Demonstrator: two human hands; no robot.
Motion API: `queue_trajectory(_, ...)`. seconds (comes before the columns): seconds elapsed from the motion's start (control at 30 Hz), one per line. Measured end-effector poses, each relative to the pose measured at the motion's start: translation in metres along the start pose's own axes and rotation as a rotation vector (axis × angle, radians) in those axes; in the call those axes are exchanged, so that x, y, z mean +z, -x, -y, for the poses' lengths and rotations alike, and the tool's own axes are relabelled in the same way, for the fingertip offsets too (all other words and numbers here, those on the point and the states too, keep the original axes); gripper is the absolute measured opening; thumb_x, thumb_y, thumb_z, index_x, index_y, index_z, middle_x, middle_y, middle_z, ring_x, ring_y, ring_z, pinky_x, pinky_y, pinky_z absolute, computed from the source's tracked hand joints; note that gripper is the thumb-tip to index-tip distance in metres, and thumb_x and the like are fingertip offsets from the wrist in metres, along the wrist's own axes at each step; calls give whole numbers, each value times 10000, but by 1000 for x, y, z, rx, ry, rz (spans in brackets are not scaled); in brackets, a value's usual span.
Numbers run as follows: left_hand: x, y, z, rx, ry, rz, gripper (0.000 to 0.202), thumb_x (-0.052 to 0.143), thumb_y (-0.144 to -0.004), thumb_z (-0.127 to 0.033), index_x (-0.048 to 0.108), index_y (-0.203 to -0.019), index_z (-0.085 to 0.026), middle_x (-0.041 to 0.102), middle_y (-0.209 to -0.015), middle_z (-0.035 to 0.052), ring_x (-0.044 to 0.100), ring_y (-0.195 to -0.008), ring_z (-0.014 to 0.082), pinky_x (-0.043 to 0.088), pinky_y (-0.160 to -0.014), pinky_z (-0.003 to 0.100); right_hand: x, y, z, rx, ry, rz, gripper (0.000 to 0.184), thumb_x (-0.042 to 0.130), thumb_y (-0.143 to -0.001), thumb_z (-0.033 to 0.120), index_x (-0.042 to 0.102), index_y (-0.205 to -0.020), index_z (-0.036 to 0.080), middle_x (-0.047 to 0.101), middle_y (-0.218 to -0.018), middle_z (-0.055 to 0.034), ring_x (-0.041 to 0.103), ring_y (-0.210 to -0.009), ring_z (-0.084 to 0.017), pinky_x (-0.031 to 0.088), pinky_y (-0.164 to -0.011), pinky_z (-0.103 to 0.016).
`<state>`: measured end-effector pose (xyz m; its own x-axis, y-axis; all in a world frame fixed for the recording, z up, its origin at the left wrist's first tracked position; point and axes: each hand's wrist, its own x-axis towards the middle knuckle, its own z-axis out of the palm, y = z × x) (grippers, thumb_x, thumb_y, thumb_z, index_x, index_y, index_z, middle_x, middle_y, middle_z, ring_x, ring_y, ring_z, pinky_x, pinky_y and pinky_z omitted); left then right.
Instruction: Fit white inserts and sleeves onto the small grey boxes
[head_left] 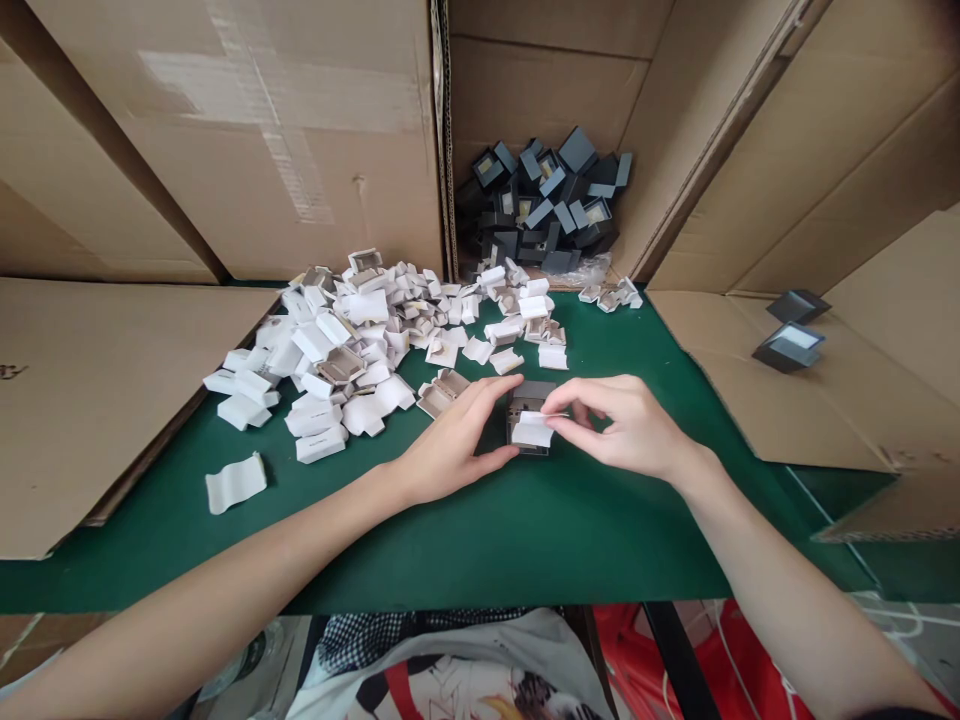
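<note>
A small dark grey box (517,392) lies open on the green table, and its interior is partly hidden by my right hand and a white card. My left hand (457,440) grips the box from its left side, index finger by the top edge and thumb near the lower edge. Between the thumb and fingers of my right hand (619,425) is the edge of a white folded card insert (532,430), which lies over the lower part of the box. Just left of the box, partly behind my left hand, rests a grey-beige card tray (441,390).
A large heap of white folded inserts (367,305) spreads across the table's left and back. Behind it, a cardboard box (540,60) holds many dark boxes (555,195). Two dark boxes (791,345) sit on the right cardboard flap. One loose white insert (236,484) lies front left.
</note>
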<state>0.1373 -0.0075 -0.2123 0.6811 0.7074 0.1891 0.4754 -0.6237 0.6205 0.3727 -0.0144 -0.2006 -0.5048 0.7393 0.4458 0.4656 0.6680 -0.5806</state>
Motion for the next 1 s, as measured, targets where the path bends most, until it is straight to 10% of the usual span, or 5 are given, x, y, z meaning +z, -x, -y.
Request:
queue_trajectory(0.8, 2, 0, -2, -41, 1, -4, 660, 561, -866, -287, 219, -1430, -287, 394, -1419, 91, 420, -1293, 232, 421, -1069, 427, 21, 2, 2, -91, 394, -37, 144, 490, -910, 174, 611, -979, 205, 722, -902, 3, 665, -708, -144, 408, -584, -259)
queue_trajectory(1.0, -35, -6, -20, 44, 175, -265, 541, 553, -884, -313, 326, -1374, -301, 430, -1402, 75, 431, -1296, 224, 409, -1087, 425, 26, 2, 6, -110, 402, -11, 186, 442, -940, 183, 599, -839, 185, 701, -859, -6, 638, -691, -124, 368, -571, -249)
